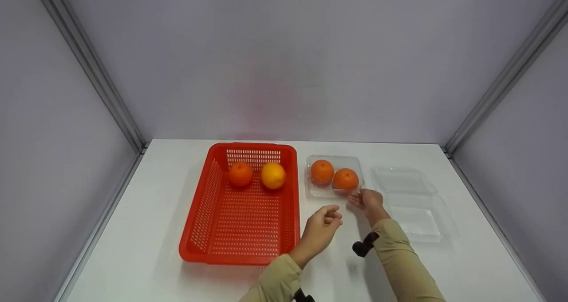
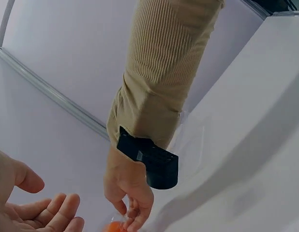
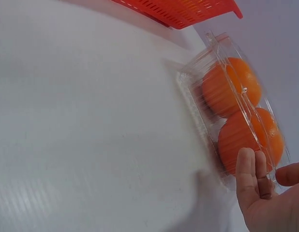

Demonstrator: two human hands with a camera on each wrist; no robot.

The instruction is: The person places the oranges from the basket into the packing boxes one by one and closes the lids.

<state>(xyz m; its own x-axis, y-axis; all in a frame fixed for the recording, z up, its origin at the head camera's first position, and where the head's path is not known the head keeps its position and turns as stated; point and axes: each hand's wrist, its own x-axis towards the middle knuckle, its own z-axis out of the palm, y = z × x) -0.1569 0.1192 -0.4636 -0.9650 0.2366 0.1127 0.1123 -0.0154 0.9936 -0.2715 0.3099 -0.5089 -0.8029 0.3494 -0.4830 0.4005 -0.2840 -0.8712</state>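
A clear plastic clamshell box (image 1: 315,192) stands right of the red basket, with two oranges (image 1: 322,172) side by side inside. In the right wrist view its lid lies over the fruit and meets the base at the rim. My right hand (image 1: 369,200) is at the box's near right corner, and its thumb and fingers (image 3: 245,166) pinch the rim there. My left hand (image 1: 320,228) hovers by the basket's right side, nearer to me than the box. Its fingers are loosely bent and hold nothing; in the left wrist view the palm faces up.
The red basket (image 1: 188,244) contains an orange (image 1: 240,174) and a yellower citrus fruit (image 1: 273,176) toward its far end. An unfolded, empty clear clamshell (image 1: 415,220) lies flat on the white table (image 1: 133,231) to the right. Walls enclose the back and both sides.
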